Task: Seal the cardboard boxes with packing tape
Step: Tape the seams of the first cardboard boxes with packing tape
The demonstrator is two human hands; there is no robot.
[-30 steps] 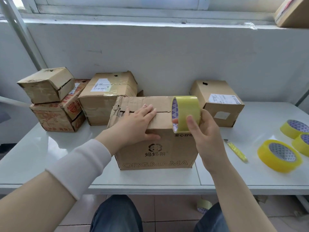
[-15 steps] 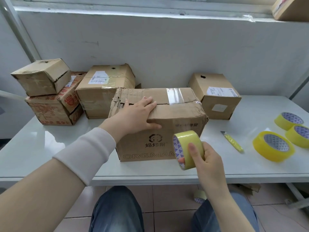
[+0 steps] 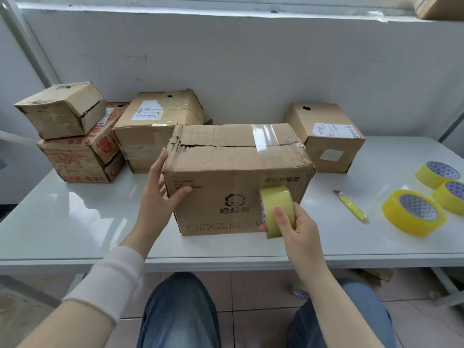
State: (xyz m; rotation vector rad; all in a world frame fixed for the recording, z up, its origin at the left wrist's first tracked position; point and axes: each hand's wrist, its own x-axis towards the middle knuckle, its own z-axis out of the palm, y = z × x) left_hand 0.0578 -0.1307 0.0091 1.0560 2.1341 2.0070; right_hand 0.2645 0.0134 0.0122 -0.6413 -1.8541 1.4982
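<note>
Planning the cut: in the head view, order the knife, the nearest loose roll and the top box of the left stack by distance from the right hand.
From the right hand, which grips a tape roll:
1. The knife, just to its right.
2. The loose roll, further right, lying flat.
3. The top box, far left, at the back.
</note>
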